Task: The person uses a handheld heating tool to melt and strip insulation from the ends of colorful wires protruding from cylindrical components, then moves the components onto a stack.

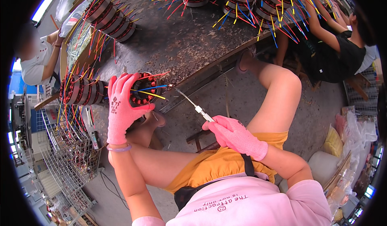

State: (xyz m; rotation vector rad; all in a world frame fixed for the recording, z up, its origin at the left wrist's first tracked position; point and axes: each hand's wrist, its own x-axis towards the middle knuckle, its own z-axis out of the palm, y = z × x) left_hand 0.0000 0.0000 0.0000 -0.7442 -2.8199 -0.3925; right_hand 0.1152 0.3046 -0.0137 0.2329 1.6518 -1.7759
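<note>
My left hand [123, 105], in a pink glove, curves its fingers and thumb round a motor stator [139, 99] at the table's near edge. Red windings line the stator's ring, and blue, yellow and red lead wires stick out to the right. A pen-like tool [200, 110] with a pale handle and a long thin metal rod is in my right hand [236, 135], also gloved in pink. The rod's tip meets or nearly meets the end of the blue wire [155, 88]; contact is too small to tell.
A stack of stators [82, 90] lies left of my left hand. More wired stator stacks [109, 18] stand on the worn dark table [161, 44]. One person [38, 61] sits at the left, another [330, 52] at the right. Wire racks [68, 161] stand lower left.
</note>
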